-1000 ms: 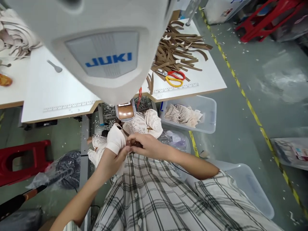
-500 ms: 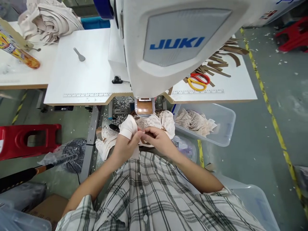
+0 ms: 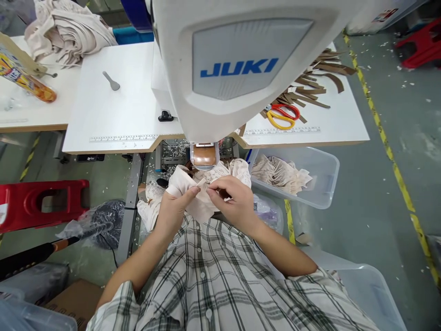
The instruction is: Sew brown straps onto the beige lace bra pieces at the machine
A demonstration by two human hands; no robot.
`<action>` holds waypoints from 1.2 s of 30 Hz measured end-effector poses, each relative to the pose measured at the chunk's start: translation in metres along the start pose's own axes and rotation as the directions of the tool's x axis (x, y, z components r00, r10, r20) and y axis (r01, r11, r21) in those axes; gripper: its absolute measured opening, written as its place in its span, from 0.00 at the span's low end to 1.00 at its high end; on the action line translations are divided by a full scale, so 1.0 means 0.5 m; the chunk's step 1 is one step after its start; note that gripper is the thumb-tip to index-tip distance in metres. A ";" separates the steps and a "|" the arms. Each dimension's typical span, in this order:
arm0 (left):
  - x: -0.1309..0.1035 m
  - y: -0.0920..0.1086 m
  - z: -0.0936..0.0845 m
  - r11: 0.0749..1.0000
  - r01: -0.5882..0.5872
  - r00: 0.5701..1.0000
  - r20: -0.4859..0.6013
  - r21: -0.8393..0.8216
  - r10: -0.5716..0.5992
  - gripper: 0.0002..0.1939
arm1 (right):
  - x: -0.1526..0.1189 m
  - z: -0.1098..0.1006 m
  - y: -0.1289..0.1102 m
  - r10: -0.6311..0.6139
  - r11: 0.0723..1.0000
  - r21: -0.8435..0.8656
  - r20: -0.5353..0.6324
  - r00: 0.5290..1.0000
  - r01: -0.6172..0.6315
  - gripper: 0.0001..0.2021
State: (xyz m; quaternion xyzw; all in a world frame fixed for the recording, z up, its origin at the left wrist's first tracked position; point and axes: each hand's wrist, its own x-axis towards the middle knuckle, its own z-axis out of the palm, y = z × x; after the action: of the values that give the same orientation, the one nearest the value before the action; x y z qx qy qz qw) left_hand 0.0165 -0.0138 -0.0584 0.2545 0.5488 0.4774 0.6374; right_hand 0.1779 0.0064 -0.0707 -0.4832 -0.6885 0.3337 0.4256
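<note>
A cream fabric piece (image 3: 200, 207) hangs in front of my shirt, just below the sewing machine's narrow end (image 3: 204, 156). My left hand (image 3: 172, 211) grips it, thumb pressed on top near its upper edge and part of the cloth bunched over the fingers. Close on the right, my right hand (image 3: 236, 200) has thumb and forefinger pinched together at the fabric's edge. What lies between those fingertips is too small to make out. Behind both hands, cream lace cloth (image 3: 241, 170) is heaped under the machine, and more lace cloth (image 3: 149, 209) droops on the left.
The white JUKI machine head (image 3: 234, 59) overhangs the white table (image 3: 120, 110). Scissors (image 3: 282, 116) lie by brown strips (image 3: 306, 87) on the right. A clear bin (image 3: 325, 184) holds cream pieces below. A red stool (image 3: 20, 197) stands left.
The cream fabric has been spread and now hangs lower between my hands. My right hand has shifted slightly right, away from the left thumb. The view has shifted a little.
</note>
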 end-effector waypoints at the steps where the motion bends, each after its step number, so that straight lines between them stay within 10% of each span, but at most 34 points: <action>1: 0.000 -0.001 0.003 1.000 -0.008 1.000 0.002 -0.007 0.008 0.15 | 0.000 0.001 -0.001 -0.056 0.998 -0.040 0.015 0.998 0.056 0.05; 7: -0.011 -0.001 0.011 0.985 -0.097 0.995 -0.001 0.143 0.098 0.17 | 0.008 0.008 0.008 -0.112 0.990 -0.083 0.055 0.992 0.116 0.07; 16: -0.023 0.014 0.001 0.816 -0.307 0.950 0.110 0.490 0.291 0.13 | 0.033 -0.038 0.003 0.123 0.978 0.108 0.392 0.912 -0.178 0.01; 21: -0.015 0.020 0.002 0.823 -0.334 0.942 0.145 0.460 0.301 0.12 | 0.040 -0.048 -0.004 0.053 0.997 0.029 0.434 0.899 -0.073 0.03; 28: -0.004 0.028 -0.004 0.883 -0.108 0.979 0.204 0.457 0.013 0.13 | 0.021 -0.031 0.007 0.013 1.000 -0.023 0.328 0.945 -0.005 0.04; 36: -0.007 0.054 0.002 0.761 -0.256 0.966 0.174 0.596 0.189 0.12 | 0.040 -0.067 0.008 0.110 0.981 0.114 0.352 0.930 -0.159 0.07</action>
State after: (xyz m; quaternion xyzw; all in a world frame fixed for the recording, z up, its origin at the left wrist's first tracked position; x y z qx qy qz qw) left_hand 0.0086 -0.0056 -0.0334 0.5352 0.6057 0.3318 0.4864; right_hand 0.2063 0.0283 -0.0549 -0.4325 -0.6921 0.4891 0.3077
